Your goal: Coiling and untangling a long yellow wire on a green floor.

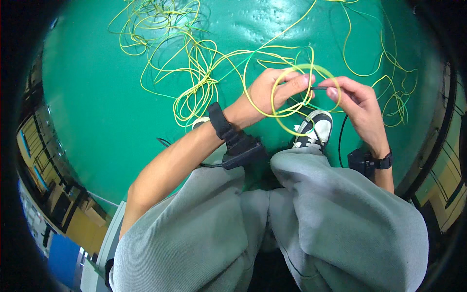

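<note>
My left hand (286,87) is above the floor, thumb and fingertips pinched together at one end of a short visible stretch of black cable (320,88). At the other end of that stretch, my right hand (359,100) grips it between thumb and fingers. Loops of thin yellow-green wire (278,115) hang around the left hand and wrist, and one wide ring passes in front of the right fingertips. Whether the wire joins the black cable is hidden by the fingers. From below the right hand, a black cord (340,140) runs down towards the leg.
A large tangle of yellow-green wire (197,84) lies on the green floor (102,95), ahead and left. More loose wire (396,98) is at the right. My shoe (317,127) is beneath the hands. Black devices are strapped to both wrists. Shelving (43,153) stands at the far left.
</note>
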### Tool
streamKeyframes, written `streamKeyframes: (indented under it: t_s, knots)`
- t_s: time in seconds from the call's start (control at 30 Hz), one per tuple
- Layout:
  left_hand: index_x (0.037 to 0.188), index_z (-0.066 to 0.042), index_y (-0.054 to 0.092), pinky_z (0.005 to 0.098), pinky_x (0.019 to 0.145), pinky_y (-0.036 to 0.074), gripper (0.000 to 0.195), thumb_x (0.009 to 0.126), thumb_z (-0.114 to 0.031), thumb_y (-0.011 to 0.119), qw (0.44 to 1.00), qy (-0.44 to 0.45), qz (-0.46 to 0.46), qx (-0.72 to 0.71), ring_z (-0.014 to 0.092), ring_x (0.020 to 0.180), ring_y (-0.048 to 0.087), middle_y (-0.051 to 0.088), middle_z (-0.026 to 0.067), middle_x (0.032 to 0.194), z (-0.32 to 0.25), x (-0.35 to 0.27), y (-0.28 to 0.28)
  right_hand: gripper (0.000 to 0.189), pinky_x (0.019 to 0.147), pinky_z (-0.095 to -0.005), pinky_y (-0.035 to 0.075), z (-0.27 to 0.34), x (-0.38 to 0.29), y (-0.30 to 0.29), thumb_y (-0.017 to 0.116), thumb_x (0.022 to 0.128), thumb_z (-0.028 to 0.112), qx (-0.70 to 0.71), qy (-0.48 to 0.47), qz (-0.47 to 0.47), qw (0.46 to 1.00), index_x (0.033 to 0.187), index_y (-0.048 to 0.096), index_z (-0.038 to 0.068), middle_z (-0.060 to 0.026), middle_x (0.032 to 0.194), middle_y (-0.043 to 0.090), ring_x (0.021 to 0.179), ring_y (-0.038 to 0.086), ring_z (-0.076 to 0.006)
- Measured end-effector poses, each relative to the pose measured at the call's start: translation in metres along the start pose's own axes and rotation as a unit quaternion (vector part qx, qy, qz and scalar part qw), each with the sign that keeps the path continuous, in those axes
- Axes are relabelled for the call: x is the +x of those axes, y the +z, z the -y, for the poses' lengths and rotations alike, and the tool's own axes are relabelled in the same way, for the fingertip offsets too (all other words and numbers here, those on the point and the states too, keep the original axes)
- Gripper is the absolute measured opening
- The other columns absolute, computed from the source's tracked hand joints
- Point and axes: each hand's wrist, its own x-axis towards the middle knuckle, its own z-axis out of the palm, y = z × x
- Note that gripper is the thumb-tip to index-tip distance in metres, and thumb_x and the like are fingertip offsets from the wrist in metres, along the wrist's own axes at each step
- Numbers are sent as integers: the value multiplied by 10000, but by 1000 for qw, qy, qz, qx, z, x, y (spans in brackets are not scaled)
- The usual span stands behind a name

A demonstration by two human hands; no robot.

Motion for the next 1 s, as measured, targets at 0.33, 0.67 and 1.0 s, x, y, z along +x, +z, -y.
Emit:
streamKeyframes:
  t_s: [0.33,0.67,1.0]
  knots:
    - [1486,-87,317,340,935,486,770,847,-221,726,997,-29,56,46,222,1186,532,509,143,1314,-17,-11,-7,208,597,-219,379,-2,8,14,618,936,160,44,14,-16,999,1043,692,-1,34,768,587,694,486,-37]
    - [1388,-21,463,295,627,577,453,936,14,480,977,-117,2,176,191,978,627,608,155,1155,-23,-28,-11,243,501,-217,307,-17,7,1,607,953,216,106,31,-158,981,1051,690,10,54,679,490,572,382,-35]
    - [1446,-49,344,242,609,490,609,916,-101,639,972,-132,141,-133,114,701,598,656,76,1037,-39,-21,2,286,663,-228,469,-17,8,18,567,963,214,150,42,-61,986,1143,657,11,-16,943,631,797,564,-84]
